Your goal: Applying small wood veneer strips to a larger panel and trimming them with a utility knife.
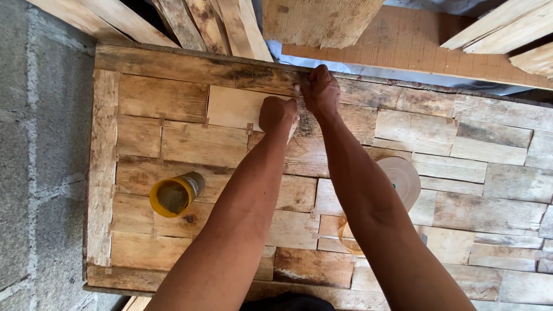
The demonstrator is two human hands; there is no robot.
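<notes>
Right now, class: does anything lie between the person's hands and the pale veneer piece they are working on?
Nothing visible does. The left hand rests on the pale veneer piece, and the right hand touches the panel's dark top edge beside it.

We see our left hand [277, 113] and right hand [321, 90] crowded together at twelve o'clock on the patchwork wooden panel [489, 173], close against its raised dark top rail [196, 66], which blocks any further reach that way. Beyond the rail, leaning planks [196, 23] and a thick board [319, 20] close off the far side. At nine o'clock a yellow container [174, 194] lies on the panel; around it the boards lie open. Under our right forearm, a tape roll [403, 175] occupies the centre. From two to four o'clock the surface offers wide passage.
</notes>
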